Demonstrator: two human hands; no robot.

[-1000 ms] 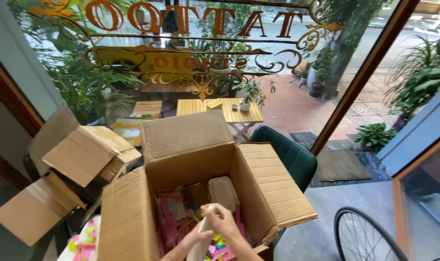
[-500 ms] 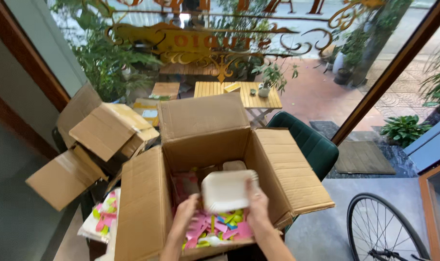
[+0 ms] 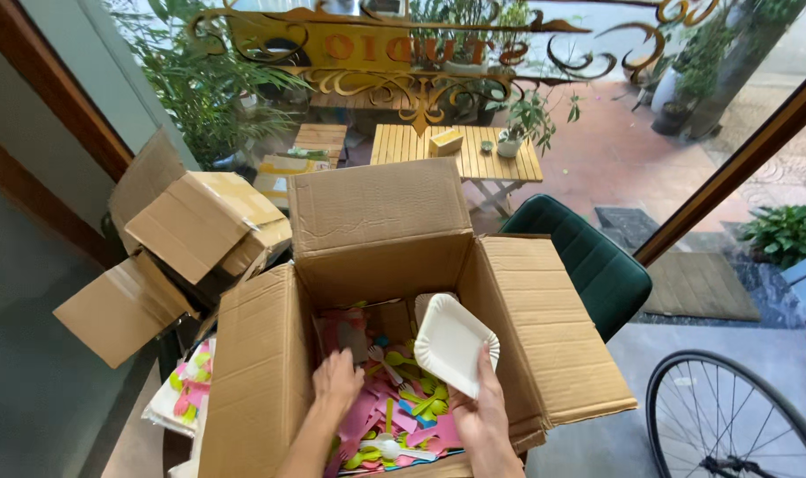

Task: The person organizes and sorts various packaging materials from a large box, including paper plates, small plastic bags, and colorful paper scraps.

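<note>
At the lower centre of the frame, the right hand (image 3: 481, 416) grips a white square paper plate (image 3: 454, 343) by its lower edge, thumb over the rim, holding it tilted above the open cardboard box (image 3: 544, 327). The left hand (image 3: 336, 382) reaches down into the box, fingers curled onto a pile of pink, green and yellow plastic cutlery (image 3: 403, 416); whether it grasps anything I cannot tell. Another open carton (image 3: 199, 226) sits at the left. A green chair (image 3: 597, 265) stands right of the box, with a bicycle wheel (image 3: 730, 420) at the lower right.
</note>
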